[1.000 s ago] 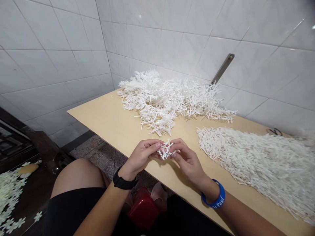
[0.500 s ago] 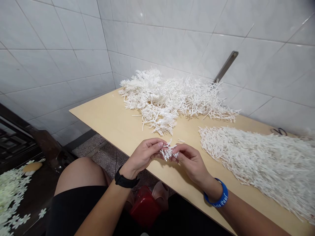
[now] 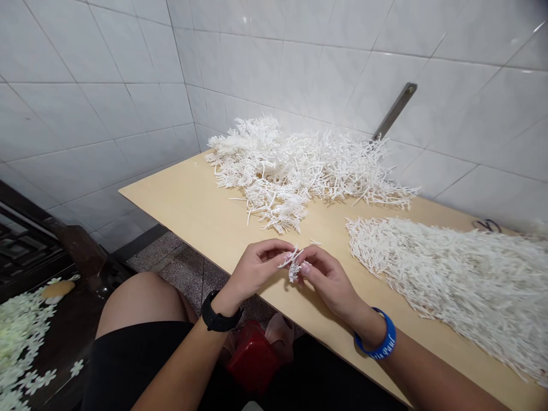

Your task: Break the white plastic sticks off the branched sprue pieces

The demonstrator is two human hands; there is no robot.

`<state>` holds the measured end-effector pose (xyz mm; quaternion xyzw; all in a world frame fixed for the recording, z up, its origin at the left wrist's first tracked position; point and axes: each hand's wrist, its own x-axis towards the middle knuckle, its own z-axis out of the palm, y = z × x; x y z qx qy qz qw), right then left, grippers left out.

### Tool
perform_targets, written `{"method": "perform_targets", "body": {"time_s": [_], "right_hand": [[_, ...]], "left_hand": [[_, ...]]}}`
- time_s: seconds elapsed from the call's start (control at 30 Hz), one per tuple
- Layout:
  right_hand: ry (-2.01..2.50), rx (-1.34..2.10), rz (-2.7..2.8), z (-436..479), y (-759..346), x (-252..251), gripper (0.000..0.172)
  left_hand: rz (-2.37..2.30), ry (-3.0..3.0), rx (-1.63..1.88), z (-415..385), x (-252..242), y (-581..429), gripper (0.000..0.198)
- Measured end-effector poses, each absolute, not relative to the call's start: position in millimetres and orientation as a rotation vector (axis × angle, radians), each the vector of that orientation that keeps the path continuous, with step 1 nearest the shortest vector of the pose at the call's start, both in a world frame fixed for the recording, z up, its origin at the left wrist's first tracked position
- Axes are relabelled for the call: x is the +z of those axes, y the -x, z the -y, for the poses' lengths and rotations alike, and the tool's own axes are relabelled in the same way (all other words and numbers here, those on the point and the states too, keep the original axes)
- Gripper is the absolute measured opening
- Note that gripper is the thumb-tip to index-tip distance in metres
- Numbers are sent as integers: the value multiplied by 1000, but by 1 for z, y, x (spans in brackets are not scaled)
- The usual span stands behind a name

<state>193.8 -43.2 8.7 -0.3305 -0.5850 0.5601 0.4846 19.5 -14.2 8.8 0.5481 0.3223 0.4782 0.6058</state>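
Observation:
Between my two hands is a small white branched plastic sprig [image 3: 293, 269], its thin prongs sticking out past the fingertips. My left hand [image 3: 257, 267] pinches it from the left, thumb against forefinger. From the right, my right hand [image 3: 327, 278] closes thumb and fingers on the same sprig. Both hands are just above the near edge of the tan tabletop [image 3: 184, 197]. A tangled heap of white branched sprigs [image 3: 295, 162] lies behind them. To the right spreads a flatter, denser pile of short white pieces [image 3: 445, 274]. One loose piece [image 3: 315, 242] lies just beyond my fingers.
A tiled wall [image 3: 325, 63] closes off the back, with a metal bracket [image 3: 394, 112] against it. A dark cord loop [image 3: 487, 226] is at the far right. Pale flowers [image 3: 25, 331] lie on dark furniture at left. Below is a red stool [image 3: 252, 357].
The sprig has turned in my fingers, and its cluster looks narrower and hangs lower. My hands have drawn slightly closer together.

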Motion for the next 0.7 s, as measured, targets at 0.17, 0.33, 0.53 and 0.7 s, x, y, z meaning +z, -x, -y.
{"method": "perform_targets", "body": {"time_s": [0.17, 0.33, 0.53, 0.7], "right_hand": [[1031, 1095, 1482, 43, -192, 13, 12], [1059, 1094, 1442, 42, -190, 12, 14], [1063, 1128, 1420, 44, -189, 9, 15], [1060, 1093, 1431, 45, -189, 7, 14]], "left_hand": [[-722, -1334, 1012, 18, 11, -20, 29], [-788, -1364, 1031, 19, 10, -24, 30], [-772, -1495, 1112, 17, 11, -22, 17], [-742, -1528, 1108, 16, 12, -20, 19]]}}
